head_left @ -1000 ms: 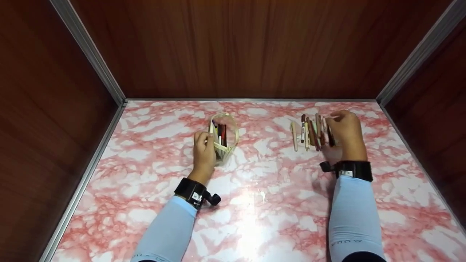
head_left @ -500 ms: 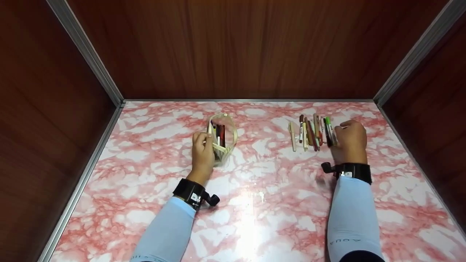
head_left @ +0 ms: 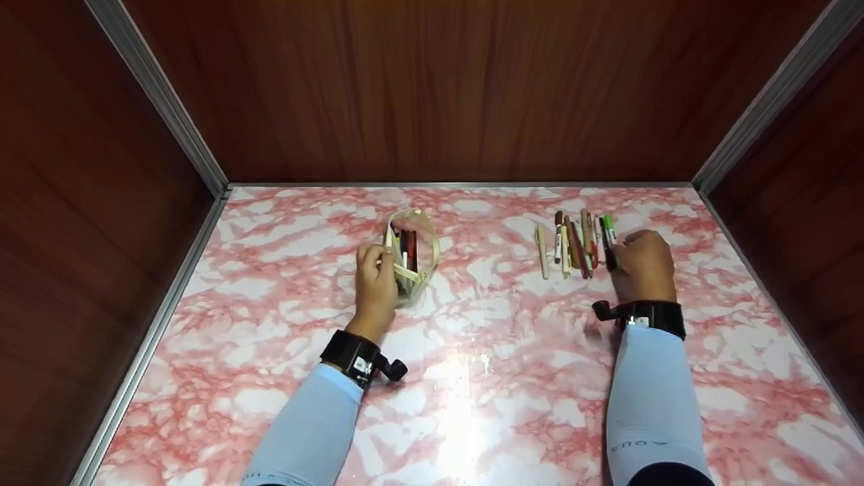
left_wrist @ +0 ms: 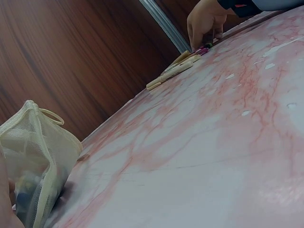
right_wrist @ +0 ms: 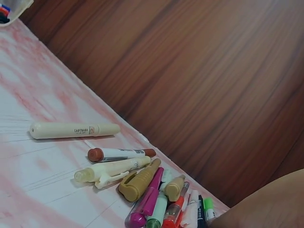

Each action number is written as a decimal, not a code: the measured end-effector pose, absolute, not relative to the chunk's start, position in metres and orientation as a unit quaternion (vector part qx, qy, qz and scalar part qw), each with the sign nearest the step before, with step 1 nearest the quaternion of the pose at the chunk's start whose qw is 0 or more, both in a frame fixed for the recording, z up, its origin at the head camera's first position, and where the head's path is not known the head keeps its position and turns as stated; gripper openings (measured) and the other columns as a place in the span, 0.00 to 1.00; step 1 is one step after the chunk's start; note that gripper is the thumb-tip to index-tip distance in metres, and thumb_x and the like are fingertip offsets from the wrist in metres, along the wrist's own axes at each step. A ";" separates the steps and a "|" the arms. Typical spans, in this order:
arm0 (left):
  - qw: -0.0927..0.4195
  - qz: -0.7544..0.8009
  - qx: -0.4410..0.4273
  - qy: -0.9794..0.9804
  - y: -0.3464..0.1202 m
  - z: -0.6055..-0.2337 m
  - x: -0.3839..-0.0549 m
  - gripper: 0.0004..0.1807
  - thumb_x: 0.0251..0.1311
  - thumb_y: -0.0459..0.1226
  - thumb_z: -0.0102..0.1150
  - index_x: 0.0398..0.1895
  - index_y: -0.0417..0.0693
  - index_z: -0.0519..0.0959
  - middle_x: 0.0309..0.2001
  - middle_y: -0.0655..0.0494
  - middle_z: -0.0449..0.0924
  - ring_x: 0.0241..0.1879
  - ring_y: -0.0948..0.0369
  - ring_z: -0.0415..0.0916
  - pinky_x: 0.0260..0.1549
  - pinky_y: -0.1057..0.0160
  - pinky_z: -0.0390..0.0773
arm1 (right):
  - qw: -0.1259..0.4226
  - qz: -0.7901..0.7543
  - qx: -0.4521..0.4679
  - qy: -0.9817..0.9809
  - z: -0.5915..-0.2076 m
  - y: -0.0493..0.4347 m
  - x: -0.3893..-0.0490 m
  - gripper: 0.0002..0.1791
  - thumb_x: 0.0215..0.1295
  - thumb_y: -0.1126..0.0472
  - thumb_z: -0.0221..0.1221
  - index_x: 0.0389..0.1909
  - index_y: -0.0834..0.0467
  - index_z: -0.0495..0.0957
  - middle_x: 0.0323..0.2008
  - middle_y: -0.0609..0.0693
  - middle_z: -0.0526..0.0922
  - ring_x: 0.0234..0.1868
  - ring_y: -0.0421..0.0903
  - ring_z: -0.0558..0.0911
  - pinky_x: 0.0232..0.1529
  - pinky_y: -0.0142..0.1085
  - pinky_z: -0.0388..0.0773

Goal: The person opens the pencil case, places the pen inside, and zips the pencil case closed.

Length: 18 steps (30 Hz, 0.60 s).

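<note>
The left grip (head_left: 376, 275) pinches the mesh pouch (left_wrist: 64, 145) at left; the right grip (head_left: 646, 262) is at the green-capped marker (head_left: 609, 226), far right on the bench (head_left: 533, 385), whether grasping I cannot tell. Likely a picking step, calling next for a secure pinch.

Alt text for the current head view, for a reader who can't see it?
A person's left hand has its grip on the rim of an open pale pouch with pens inside; the right hand, its grip unclear, is at the right end of a row of loose pens. Below is a red-marbled table, walled by wood-grain panels.
</note>
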<state>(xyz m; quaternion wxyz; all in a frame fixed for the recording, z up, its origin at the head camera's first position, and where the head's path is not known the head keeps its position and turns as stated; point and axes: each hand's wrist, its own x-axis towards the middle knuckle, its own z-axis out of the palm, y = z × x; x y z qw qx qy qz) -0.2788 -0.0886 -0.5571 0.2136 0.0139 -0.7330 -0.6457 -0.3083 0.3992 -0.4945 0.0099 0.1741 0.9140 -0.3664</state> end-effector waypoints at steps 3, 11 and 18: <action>0.213 -0.645 0.013 -0.733 -0.089 -0.557 -0.279 0.12 0.85 0.36 0.56 0.39 0.40 0.79 0.54 0.48 0.72 0.49 0.55 0.77 0.48 0.64 0.81 | 0.013 -0.371 0.171 0.913 -0.494 0.399 -0.309 0.27 0.80 0.58 0.58 0.71 0.72 0.77 0.70 0.74 0.81 0.70 0.71 0.79 0.75 0.69 0.74; 0.215 -0.635 0.011 -0.742 -0.089 -0.556 -0.278 0.12 0.84 0.36 0.56 0.39 0.40 0.79 0.57 0.45 0.73 0.51 0.53 0.77 0.50 0.61 0.81 | -0.007 -0.335 0.152 0.930 -0.498 0.397 -0.311 0.21 0.73 0.62 0.57 0.57 0.70 0.85 0.61 0.71 0.86 0.59 0.68 0.84 0.64 0.65 0.81; 0.212 -0.635 0.013 -0.743 -0.089 -0.556 -0.278 0.11 0.84 0.36 0.57 0.40 0.39 0.79 0.58 0.45 0.74 0.54 0.53 0.77 0.53 0.60 0.81 | -0.027 -0.307 0.140 0.941 -0.499 0.397 -0.312 0.17 0.72 0.60 0.58 0.48 0.70 0.87 0.53 0.71 0.89 0.53 0.68 0.86 0.56 0.63 0.83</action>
